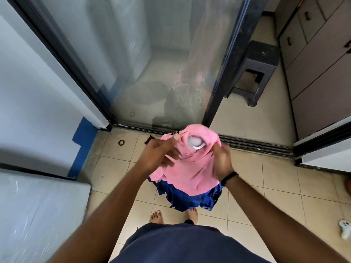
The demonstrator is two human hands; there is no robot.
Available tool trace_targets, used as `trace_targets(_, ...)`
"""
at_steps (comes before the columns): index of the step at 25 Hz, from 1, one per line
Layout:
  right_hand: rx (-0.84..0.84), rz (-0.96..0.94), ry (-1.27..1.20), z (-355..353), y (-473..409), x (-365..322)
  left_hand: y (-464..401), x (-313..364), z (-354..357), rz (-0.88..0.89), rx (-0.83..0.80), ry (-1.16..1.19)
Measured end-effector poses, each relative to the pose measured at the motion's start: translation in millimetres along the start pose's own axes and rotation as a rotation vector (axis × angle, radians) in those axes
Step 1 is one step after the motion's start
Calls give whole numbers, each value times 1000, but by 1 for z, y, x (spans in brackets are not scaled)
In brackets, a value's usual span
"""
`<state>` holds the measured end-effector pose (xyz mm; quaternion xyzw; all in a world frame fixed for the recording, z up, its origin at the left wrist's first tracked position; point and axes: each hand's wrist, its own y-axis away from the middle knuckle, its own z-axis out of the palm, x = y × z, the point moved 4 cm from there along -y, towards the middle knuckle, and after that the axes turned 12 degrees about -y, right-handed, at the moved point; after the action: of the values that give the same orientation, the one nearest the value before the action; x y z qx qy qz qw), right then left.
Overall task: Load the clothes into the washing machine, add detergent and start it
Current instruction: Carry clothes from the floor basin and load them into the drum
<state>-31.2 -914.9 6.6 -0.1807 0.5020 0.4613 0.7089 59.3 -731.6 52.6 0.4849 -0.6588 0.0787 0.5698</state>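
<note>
**Inspector A:** Reporting on progress. The person is standing barefoot on the tiled floor [121,168] in front of a frosted sliding glass door [152,63], holding the laundry bundle at waist height. No washing machine is identifiable with certainty; a pale boxy shape is showing through the glass at upper left, too blurred to name.

**Inspector B:** Where are the clothes sitting?

**Inspector A:** Entirely in the hands. A pink garment [191,168] is lying on top, a dark blue garment [190,198] is hanging beneath it. A white rounded object [194,142] is poking out of the pink cloth near the top; I cannot tell what it is, possibly a detergent container.

**Inspector B:** And the grip?

**Inspector A:** The left hand [157,154] is curling round the left side of the pink garment, thumb pressing on top. The right hand [223,160] is clutching the cloth on the right side, fingers folded into the fabric; a black wristband [228,178] is sitting on that wrist.

**Inspector B:** Your assessment of completion?

**Inspector A:** In my judgement the task is sitting at its earliest stage. The clothes are gathered and being carried, nothing more. Loading, adding detergent and starting the machine are all outstanding. The door ahead appears closed across the person's path, so it is likely needing to be slid aside first.

**Inspector B:** Anything else nearby?

**Inspector A:** A black plastic stool [254,73] is standing to the right, just beside the door frame.
</note>
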Motion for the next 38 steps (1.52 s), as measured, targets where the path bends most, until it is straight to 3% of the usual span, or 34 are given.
trace_targets(2, -51, 348, -176, -6, -7, -1, -3, -5, -11, 140, 204, 27)
trace_targets(3, -131, 480, -116, -7, -8, -4, -4, -4, -11, 150, 158, 62)
trace_targets(5, -302, 592, 82, -2, -13, -11, 1, 0, 7, 40, -165, 102)
trace_targets(7, -458, 527, 231, 19, -16, -20, 12, 5, 31, -49, -443, 131)
trace_targets(9, -534, 296, 373, 38, -20, -27, 15, 4, 41, -57, -511, 178)
trace_targets(12, -335, 72, 374, 33, -19, -27, 8, -4, 35, -3, -356, 113)
trace_targets(16, -234, 143, 216, 3, -4, 2, 6, 0, 27, 78, -112, 344)
trace_targets(19, -203, 309, 32, -12, 16, 22, 14, 23, 26, 178, -162, 612)
trace_targets(21, -240, 271, 120, -14, 20, 24, 20, 44, 23, 280, -313, 749)
trace_targets(23, -263, 237, 235, -9, 14, 25, 18, 55, 16, 376, -366, 814)
trace_targets(25, -220, 168, 329, -1, 5, 19, 10, 50, 12, 353, -316, 794)
trace_targets(27, -127, 177, 313, -1, -2, 19, -2, 27, 8, 263, -156, 694)
trace_targets(29, -85, 273, 98, 3, -2, 18, -10, -5, 5, 153, 63, 624)
trace_targets(32, -160, 421, -206, 30, 6, 11, -8, -42, 18, 1, 215, 680)
trace_targets(35, -198, 413, -40, 51, 17, 2, 10, -39, 51, 40, 330, 613)
trace_targets(38, -292, 442, -29, 45, 15, -3, 18, -35, 75, 148, 267, 412)
